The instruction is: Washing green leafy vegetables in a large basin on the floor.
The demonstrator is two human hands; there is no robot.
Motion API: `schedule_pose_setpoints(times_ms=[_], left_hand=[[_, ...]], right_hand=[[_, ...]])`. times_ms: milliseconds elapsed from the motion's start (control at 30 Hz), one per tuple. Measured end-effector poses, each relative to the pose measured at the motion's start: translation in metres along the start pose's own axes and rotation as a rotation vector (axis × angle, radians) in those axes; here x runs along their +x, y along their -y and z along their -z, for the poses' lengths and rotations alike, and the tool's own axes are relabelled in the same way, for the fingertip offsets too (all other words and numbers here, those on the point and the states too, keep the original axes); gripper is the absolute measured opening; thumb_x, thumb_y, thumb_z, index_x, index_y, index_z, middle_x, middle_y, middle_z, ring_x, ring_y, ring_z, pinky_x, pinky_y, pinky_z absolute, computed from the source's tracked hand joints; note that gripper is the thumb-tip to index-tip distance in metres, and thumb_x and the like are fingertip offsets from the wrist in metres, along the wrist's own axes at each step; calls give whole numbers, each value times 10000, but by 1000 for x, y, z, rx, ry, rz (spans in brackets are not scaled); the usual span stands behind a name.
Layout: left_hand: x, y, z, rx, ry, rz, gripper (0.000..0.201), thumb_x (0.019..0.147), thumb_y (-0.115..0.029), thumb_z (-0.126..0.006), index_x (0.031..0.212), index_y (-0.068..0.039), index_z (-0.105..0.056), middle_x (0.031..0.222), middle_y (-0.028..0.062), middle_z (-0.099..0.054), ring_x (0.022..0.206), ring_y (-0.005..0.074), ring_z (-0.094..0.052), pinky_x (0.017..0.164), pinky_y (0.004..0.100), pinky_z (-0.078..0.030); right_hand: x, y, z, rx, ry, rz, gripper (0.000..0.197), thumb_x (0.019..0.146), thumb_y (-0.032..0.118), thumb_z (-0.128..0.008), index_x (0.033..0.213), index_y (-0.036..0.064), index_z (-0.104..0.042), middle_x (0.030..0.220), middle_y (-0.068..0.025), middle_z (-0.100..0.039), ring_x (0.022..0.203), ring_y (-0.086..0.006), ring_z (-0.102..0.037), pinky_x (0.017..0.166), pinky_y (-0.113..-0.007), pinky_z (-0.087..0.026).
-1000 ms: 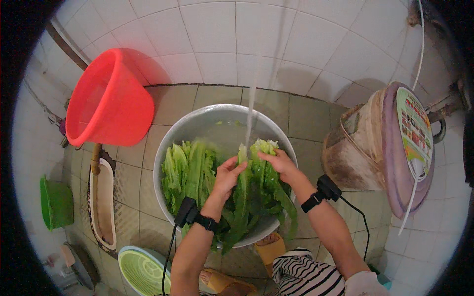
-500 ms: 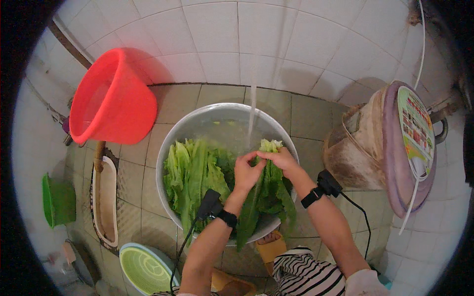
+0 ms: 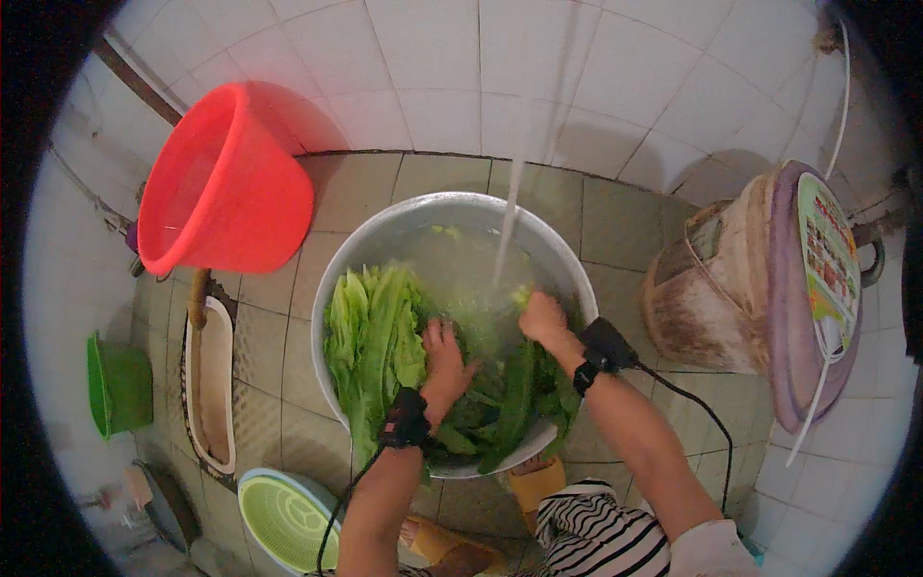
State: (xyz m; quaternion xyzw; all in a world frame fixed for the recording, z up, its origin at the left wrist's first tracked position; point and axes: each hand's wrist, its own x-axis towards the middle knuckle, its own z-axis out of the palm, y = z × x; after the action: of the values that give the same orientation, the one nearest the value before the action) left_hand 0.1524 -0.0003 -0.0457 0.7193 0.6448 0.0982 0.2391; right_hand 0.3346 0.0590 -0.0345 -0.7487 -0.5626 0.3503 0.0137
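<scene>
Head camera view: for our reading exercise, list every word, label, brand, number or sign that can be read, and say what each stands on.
Green-and-white printed sheet on the purple lid of the stained bucket: small print and pictures, too small and blurred to read.
Metal basin, red tub and green bin: no lettering that I can make out.
So there is no readable text to quote.
</scene>
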Motion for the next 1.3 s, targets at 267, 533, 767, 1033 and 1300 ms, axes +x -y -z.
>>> schedule_pose_setpoints(times_ms=[267,533,767,1033,1300], left_hand=[[22,-28,-3,-347,-54,166,597,608,-204,-688,1074,37,-404,1147,287,-278,1071,420,-290,933,451,-244],[29,-37,5,-432,-39,244,184,705,-171,-626,701,8,-585,686,98,-561,620,188,-524,618,296,-428],[17,-38,16,-1281,-42,305,78,762,-86,-581,776,-10,-584,739,4,-588,617,75,-492,583,234,-404],[8,-79,10,-101,-158,-69,319,664,-47,-582,963,18,-491,869,139,-534,753,301,-549,665,374,-449],[13,-83,-12,-427,-41,72,484,620,-59,-606,1057,25,-416,972,193,-443,891,373,-451,736,426,-406]], right_hand=[[-4,-9,4,89,-97,27,515,671,143,-562,1117,-19,-363,935,-266,-528,880,-387,-525,754,-444,-430],[15,-23,-8,389,-122,67,311,634,126,-564,895,-42,-548,868,-227,-569,861,-353,-547,751,-397,-429],[4,-13,12,966,-102,-62,314,677,160,-648,930,-6,-564,856,-79,-587,745,-173,-550,682,-314,-432],[-19,21,25,620,-240,241,515,608,324,-694,987,27,-512,835,-160,-597,794,-287,-576,726,-381,-435],[-15,5,19,113,-259,17,375,649,165,-591,968,19,-460,860,-206,-562,818,-386,-538,719,-462,-434]])
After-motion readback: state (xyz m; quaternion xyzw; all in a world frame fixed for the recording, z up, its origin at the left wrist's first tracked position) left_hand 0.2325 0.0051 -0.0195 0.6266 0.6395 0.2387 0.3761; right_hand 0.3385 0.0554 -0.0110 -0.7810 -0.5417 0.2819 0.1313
